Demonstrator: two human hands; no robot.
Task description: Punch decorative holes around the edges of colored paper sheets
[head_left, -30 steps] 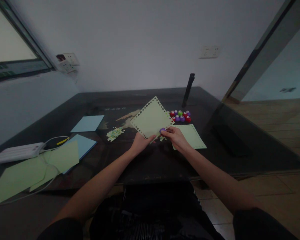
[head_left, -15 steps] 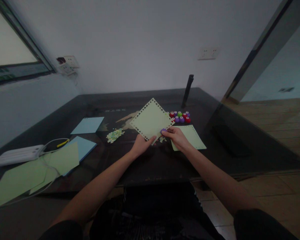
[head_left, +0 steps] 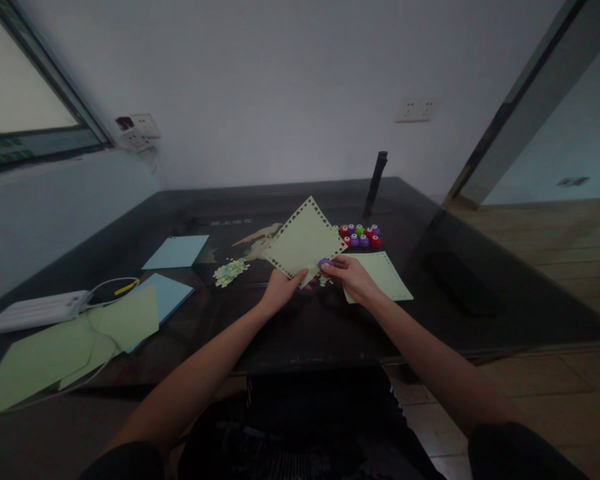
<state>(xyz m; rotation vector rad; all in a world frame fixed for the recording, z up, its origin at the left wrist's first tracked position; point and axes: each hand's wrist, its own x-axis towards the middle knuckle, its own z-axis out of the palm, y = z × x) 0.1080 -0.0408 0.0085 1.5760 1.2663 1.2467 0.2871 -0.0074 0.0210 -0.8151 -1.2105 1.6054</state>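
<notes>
A pale green paper sheet point(head_left: 304, 241) is held up over the table, turned corner-up, with small punched holes along several edges. My left hand point(head_left: 280, 291) grips it near the bottom corner, thumb on the face. In my right hand point(head_left: 350, 275) is a small purple paper punch point(head_left: 324, 263), closed between the fingers at the sheet's lower right edge. Whether the paper sits in the punch's slot I cannot tell. Below lie small paper cutouts point(head_left: 325, 281). Another punched green sheet point(head_left: 380, 277) lies flat under and beside my right hand.
Red, purple and green punches point(head_left: 360, 236) stand in rows behind the sheet. A heap of cutouts point(head_left: 231, 272) lies left of centre. Blue sheets point(head_left: 177, 252), green sheets point(head_left: 45, 360), a white power strip point(head_left: 35, 311) with cable, and an upright black post point(head_left: 375, 183) are also on the table.
The sheet has turned slightly and its side corners have shifted a little. The purple punch has moved slightly left and down along the lower right edge.
</notes>
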